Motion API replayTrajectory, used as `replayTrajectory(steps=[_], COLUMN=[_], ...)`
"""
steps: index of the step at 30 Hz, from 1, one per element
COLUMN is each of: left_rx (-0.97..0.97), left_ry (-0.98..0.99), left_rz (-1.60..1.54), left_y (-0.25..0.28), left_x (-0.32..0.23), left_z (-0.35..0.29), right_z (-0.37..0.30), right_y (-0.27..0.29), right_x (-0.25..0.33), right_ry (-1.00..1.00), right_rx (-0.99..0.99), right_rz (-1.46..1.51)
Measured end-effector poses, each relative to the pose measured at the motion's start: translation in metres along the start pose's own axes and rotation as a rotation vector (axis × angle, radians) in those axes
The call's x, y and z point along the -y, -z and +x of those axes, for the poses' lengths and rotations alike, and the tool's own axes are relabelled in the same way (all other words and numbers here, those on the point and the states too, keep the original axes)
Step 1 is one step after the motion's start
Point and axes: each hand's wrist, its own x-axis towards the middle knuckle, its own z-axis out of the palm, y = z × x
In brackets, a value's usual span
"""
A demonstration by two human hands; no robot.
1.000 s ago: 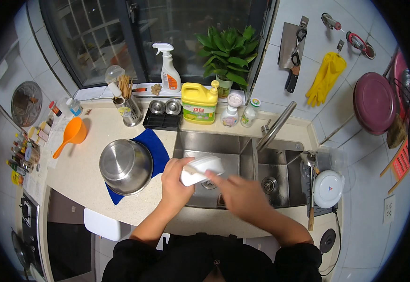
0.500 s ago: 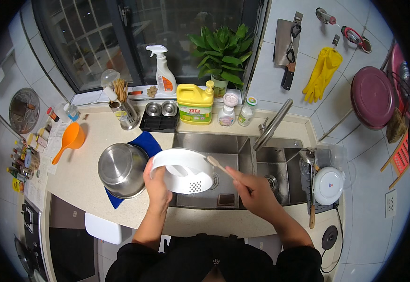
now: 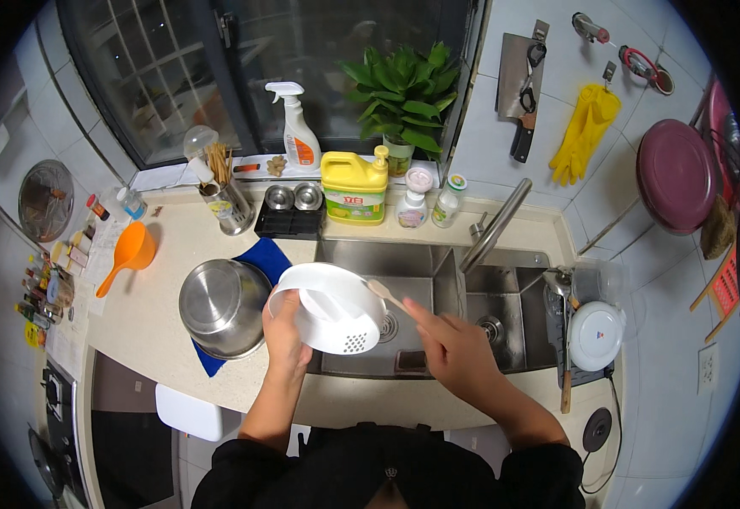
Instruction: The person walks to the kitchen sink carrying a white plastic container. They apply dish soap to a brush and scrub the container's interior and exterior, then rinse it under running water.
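Observation:
My left hand [image 3: 283,332] grips the rim of a round white basket [image 3: 344,336], tilted on its side above the left sink basin. A patch of small holes shows in its bottom, and its smooth wall curves over the top. In my right hand [image 3: 455,352] is a slim beige tool [image 3: 385,293] with a rounded, spoon-like head. That head is at the basket's right upper edge; whether it touches cannot be told. My right fingers are wrapped round the handle. Both forearms come in from the lower edge.
An upturned steel pot [image 3: 224,305] stands on a blue cloth [image 3: 266,258] left of the double sink [image 3: 387,366]. The faucet [image 3: 497,225] leans over the divider. A yellow jug [image 3: 354,188] stands behind, an orange ladle [image 3: 132,248] lies left, and a white bowl [image 3: 596,336] sits right.
The basket's right side has dipped slightly, showing its holed bottom a little lower. The beige tool and my right hand have shifted slightly left and down along the rim. Both grips hold.

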Motion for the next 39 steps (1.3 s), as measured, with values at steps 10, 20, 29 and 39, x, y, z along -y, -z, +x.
replayTrajectory(steps=[10,20,29,39], left_rx=[-0.021,0.011,-0.044,0.206], left_ry=[0.216,0.431,0.116,0.263], left_rz=[-0.047,-0.457,-0.254,0.09], left_y=[-0.009,0.016,-0.02,-0.012], left_x=[0.011,0.025,-0.018,-0.036], left_z=[-0.004,0.021,0.007,0.002], right_z=[0.014,-0.02,-0.022,0.04], right_y=[0.001,-0.061,-0.043,0.059], right_x=[0.018,0.02,0.018,0.007], right_ry=[0.016,-0.019,-0.356,0.068], right_rx=[-0.062,-0.182,0.119,0.206], right_rz=[-0.142,0.062,0.488,-0.192])
